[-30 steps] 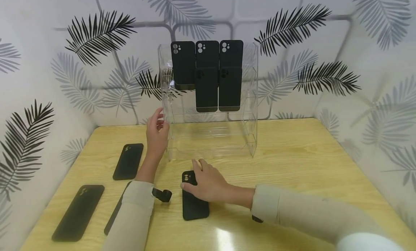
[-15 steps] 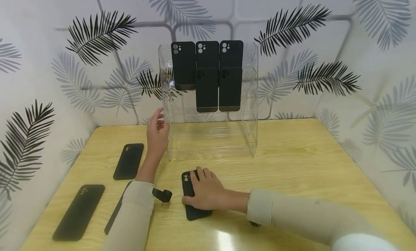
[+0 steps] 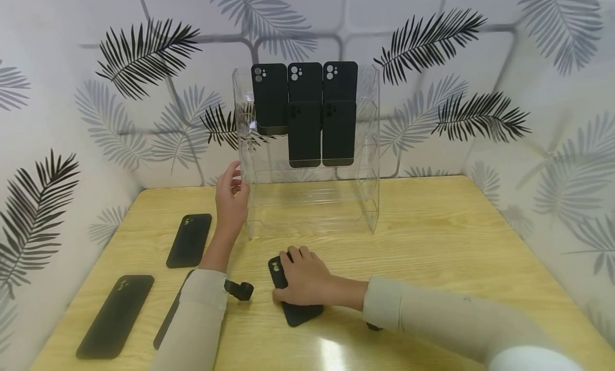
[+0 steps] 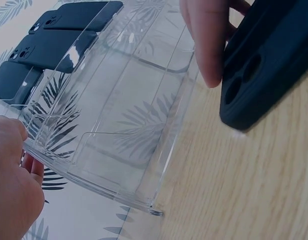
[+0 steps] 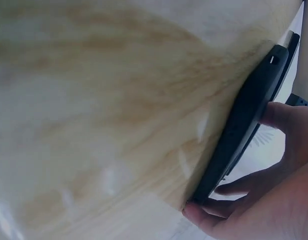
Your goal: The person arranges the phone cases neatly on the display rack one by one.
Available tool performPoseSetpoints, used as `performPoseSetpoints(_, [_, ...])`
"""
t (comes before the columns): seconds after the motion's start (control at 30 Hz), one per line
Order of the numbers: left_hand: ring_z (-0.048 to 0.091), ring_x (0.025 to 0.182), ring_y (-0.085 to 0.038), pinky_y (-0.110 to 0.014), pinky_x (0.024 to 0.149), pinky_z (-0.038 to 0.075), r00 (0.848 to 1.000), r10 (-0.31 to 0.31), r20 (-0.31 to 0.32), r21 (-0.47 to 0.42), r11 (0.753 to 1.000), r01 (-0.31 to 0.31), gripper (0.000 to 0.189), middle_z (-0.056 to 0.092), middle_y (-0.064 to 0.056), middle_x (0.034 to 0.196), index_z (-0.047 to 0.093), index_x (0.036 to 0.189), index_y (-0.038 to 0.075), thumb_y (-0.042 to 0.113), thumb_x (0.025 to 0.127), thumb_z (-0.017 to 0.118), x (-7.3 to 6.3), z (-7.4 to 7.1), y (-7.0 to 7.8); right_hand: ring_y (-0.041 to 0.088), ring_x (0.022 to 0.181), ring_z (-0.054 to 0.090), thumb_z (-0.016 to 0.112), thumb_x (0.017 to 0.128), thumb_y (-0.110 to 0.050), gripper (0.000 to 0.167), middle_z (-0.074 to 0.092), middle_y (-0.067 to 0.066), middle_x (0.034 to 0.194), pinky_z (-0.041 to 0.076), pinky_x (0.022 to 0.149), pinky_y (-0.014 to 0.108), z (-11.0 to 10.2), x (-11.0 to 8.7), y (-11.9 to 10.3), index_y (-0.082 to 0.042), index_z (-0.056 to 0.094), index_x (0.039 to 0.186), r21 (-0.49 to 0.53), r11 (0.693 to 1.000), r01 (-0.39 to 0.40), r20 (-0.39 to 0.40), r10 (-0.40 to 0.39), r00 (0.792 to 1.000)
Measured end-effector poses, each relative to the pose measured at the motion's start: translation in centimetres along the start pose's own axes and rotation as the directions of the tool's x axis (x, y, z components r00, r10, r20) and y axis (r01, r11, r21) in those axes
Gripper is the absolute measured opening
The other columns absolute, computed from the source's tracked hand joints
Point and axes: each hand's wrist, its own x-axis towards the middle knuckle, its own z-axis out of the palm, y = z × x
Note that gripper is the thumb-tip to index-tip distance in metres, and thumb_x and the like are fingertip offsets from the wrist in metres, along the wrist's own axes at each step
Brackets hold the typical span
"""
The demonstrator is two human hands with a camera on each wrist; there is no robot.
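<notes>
Black phone case [image 3: 299,314] looks light, slightly flexible, best held by its long edges. Fingers of the right hand [image 3: 306,279] clamp it, those of the left hand [image 3: 231,197] the clear rack [image 3: 309,201]

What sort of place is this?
Perhaps a small display corner: black phone cases stand on a clear rack, others lie on a wood-grained table, before leaf-patterned walls.
</notes>
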Motion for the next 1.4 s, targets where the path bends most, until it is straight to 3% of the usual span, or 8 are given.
performPoseSetpoints(0.17, [0.048,0.101,-0.021,-0.026,0.092,0.042,1.000,-0.001,-0.006,0.004,1.000,0.001,0.051,0.047,-0.031,0.131,0.046,0.148,0.000,-0.007,0.097,0.048,0.1,0.1,-0.2,0.035,0.138,0.042,0.061,0.092,-0.052,0.081,0.041,0.018,0.154,0.041,0.112,0.042,-0.6,0.0,0.0,-0.003,0.039,0.153,-0.037,0.999,0.022,-0.028,-0.023,0.999])
performPoseSetpoints(0.43, [0.050,0.103,-0.028,-0.032,0.095,0.042,1.000,0.008,0.001,0.010,1.000,-0.008,0.051,0.047,-0.031,0.131,0.045,0.149,0.000,-0.005,0.098,0.047,0.1,0.1,-0.2,0.039,0.143,0.036,0.065,0.092,-0.049,0.083,0.033,0.026,0.157,0.040,0.114,0.041,-2.0,0.0,0.0,0.000,0.037,0.154,-0.063,0.997,0.050,-0.160,-0.060,0.985])
performPoseSetpoints(0.7, [0.050,0.102,-0.028,-0.032,0.094,0.043,1.000,0.030,-0.010,0.015,0.999,-0.030,0.050,0.048,-0.032,0.130,0.046,0.148,-0.002,-0.005,0.097,0.048,-0.2,0.0,0.1,0.039,0.132,0.047,0.069,0.089,-0.046,0.084,0.042,0.027,0.148,0.043,0.111,0.041,-3.8,0.2,-0.1,0.003,0.039,0.151,-0.155,0.986,0.066,-0.334,-0.116,0.935])
performPoseSetpoints(1.13, [0.050,0.102,-0.029,-0.034,0.094,0.043,0.999,0.039,0.000,0.031,0.999,-0.039,0.050,0.047,-0.032,0.130,0.046,0.148,-0.001,-0.005,0.097,0.048,-0.3,0.1,0.2,0.037,0.122,0.050,0.071,0.088,-0.040,0.082,0.040,0.025,0.147,0.049,0.100,0.041,-6.8,1.0,0.5,0.002,0.038,0.151,-0.086,0.991,0.099,-0.501,-0.129,0.856])
performPoseSetpoints(1.3, [0.049,0.102,-0.028,-0.036,0.095,0.043,0.999,0.035,-0.008,0.021,0.999,-0.035,0.051,0.046,-0.032,0.132,0.045,0.149,0.000,-0.005,0.098,0.048,0.6,0.3,-2.1,0.037,0.124,0.049,0.070,0.090,-0.040,0.081,0.036,0.024,0.151,0.048,0.101,0.043,-8.8,1.9,0.8,0.001,0.037,0.152,-0.043,0.995,0.086,-0.544,-0.095,0.834])
performPoseSetpoints(1.4, [0.050,0.103,-0.026,-0.035,0.095,0.043,0.999,0.032,-0.015,0.017,0.999,-0.032,0.052,0.047,-0.030,0.133,0.045,0.150,0.003,-0.003,0.098,0.049,1.0,0.4,-3.3,0.038,0.131,0.045,0.070,0.091,-0.041,0.082,0.033,0.023,0.155,0.044,0.108,0.045,-9.9,2.6,0.9,0.000,0.035,0.152,-0.030,0.997,0.070,-0.567,-0.074,0.821])
